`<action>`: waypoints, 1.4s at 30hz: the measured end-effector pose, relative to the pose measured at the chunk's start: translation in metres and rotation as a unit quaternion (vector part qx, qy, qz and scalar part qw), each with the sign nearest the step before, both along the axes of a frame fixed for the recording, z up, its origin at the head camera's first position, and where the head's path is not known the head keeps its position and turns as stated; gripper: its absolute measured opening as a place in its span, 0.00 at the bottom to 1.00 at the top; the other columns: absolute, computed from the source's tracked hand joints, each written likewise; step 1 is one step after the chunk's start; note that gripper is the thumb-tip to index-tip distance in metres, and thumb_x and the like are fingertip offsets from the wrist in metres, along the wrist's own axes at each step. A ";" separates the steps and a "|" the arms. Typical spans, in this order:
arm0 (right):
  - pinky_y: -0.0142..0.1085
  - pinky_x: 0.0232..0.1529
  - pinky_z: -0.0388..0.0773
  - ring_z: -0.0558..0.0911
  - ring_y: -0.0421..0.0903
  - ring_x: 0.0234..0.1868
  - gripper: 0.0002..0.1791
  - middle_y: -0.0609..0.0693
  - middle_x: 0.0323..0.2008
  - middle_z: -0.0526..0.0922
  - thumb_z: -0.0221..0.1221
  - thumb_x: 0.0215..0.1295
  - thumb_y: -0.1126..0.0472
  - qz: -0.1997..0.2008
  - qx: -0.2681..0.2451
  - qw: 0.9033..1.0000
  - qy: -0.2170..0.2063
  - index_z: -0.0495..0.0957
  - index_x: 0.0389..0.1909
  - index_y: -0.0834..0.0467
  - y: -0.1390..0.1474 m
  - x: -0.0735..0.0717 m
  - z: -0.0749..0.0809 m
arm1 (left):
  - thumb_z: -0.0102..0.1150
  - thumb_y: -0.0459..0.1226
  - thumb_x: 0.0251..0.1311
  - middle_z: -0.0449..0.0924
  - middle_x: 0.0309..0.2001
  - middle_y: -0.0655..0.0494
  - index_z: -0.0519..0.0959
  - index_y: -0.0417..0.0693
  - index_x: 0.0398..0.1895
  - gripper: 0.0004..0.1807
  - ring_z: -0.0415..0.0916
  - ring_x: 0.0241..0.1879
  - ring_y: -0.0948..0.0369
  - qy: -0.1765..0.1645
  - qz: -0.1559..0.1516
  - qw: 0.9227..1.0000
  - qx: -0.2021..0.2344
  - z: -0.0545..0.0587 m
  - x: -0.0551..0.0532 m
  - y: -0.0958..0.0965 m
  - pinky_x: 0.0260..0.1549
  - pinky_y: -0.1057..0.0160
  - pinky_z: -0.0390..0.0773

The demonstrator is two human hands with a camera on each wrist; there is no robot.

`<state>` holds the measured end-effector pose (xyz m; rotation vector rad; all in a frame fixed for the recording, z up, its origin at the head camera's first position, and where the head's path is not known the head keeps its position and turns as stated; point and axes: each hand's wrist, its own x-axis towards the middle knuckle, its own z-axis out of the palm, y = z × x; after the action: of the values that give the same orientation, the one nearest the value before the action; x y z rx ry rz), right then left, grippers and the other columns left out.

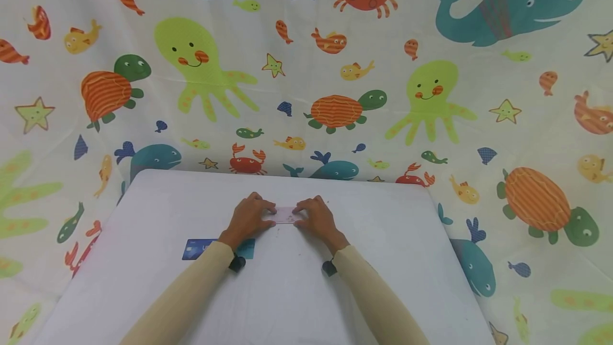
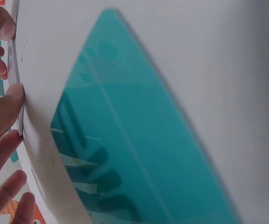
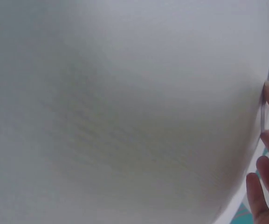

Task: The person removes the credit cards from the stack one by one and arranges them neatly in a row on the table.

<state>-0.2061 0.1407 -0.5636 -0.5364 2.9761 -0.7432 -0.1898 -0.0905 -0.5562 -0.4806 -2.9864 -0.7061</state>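
pinching a pink slip [image 1: 286,215] from its two short ends, the left hand [image 1: 249,217] and the right hand [image 1: 316,219] meet, in the head view, over the far half of the white table [image 1: 383,281]. one blue and teal card [image 1: 195,249] lies partly under the left forearm, nearer the body. behind hangs one sea-animal cloth [image 1: 268,100].

in the left wrist view, fingers of both hands grasp the slip, seen nearly edge-on; whether it touches the table i cannot tell. the card's teal end fills the middle, with no fingers on it.

in the right wrist view, thumb and fingertips hold the slip at the right edge; the rest is mostly bare tabletop.

as i judge it, work is midway: the slip is gripped and squared up, letting go is left, and the card waits untouched by fingers. counted: two hands, one slip, one card.
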 end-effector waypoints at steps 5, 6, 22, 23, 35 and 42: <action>0.46 0.66 0.80 0.78 0.49 0.57 0.16 0.50 0.57 0.90 0.76 0.63 0.55 0.001 -0.006 1.000 -0.003 0.91 0.52 0.50 -0.001 0.000 0.001 | 0.82 0.47 0.55 0.90 0.51 0.56 0.91 0.54 0.53 0.22 0.77 0.53 0.54 0.003 -0.001 1.000 -0.003 -0.002 -0.001 -0.001 0.53 0.50 0.83; 0.45 0.66 0.79 0.78 0.49 0.56 0.16 0.50 0.56 0.90 0.76 0.63 0.56 0.001 -0.009 1.000 -0.003 0.91 0.52 0.50 -0.001 0.000 0.001 | 0.82 0.47 0.55 0.90 0.51 0.56 0.91 0.54 0.53 0.22 0.77 0.53 0.54 0.004 -0.001 1.000 -0.004 -0.003 -0.001 -0.001 0.53 0.50 0.84; 0.44 0.67 0.79 0.78 0.47 0.57 0.15 0.47 0.56 0.90 0.76 0.63 0.55 -0.008 -0.025 1.000 -0.007 0.91 0.51 0.48 0.000 0.001 0.001 | 0.82 0.46 0.56 0.89 0.49 0.55 0.91 0.55 0.53 0.21 0.77 0.52 0.54 0.005 0.004 1.000 0.002 -0.001 0.000 0.000 0.53 0.50 0.83; 0.43 0.67 0.79 0.77 0.46 0.57 0.15 0.46 0.56 0.90 0.76 0.63 0.55 -0.011 -0.025 1.000 -0.009 0.91 0.51 0.48 0.000 0.001 0.002 | 0.82 0.46 0.56 0.89 0.49 0.55 0.91 0.55 0.53 0.21 0.77 0.52 0.54 0.007 0.003 1.000 0.004 0.000 0.000 0.000 0.53 0.50 0.83; 0.41 0.67 0.79 0.77 0.44 0.56 0.13 0.44 0.57 0.89 0.76 0.64 0.54 -0.014 -0.037 0.999 -0.015 0.91 0.49 0.45 0.001 0.002 0.007 | 0.82 0.46 0.56 0.89 0.48 0.54 0.92 0.55 0.51 0.19 0.79 0.52 0.53 0.019 0.003 1.000 0.006 0.008 0.002 -0.002 0.52 0.50 0.85; 0.41 0.67 0.80 0.77 0.44 0.56 0.12 0.44 0.57 0.89 0.76 0.64 0.53 -0.009 -0.037 0.999 -0.004 0.92 0.48 0.46 0.001 0.003 0.009 | 0.83 0.47 0.55 0.90 0.47 0.55 0.92 0.55 0.50 0.19 0.79 0.50 0.54 0.035 -0.003 0.999 0.001 0.009 0.003 -0.005 0.49 0.52 0.86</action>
<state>-0.2028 0.1415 -0.5550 -0.5082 2.9607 -0.8567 -0.1866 -0.0960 -0.5472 -0.5023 -2.9196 -0.6770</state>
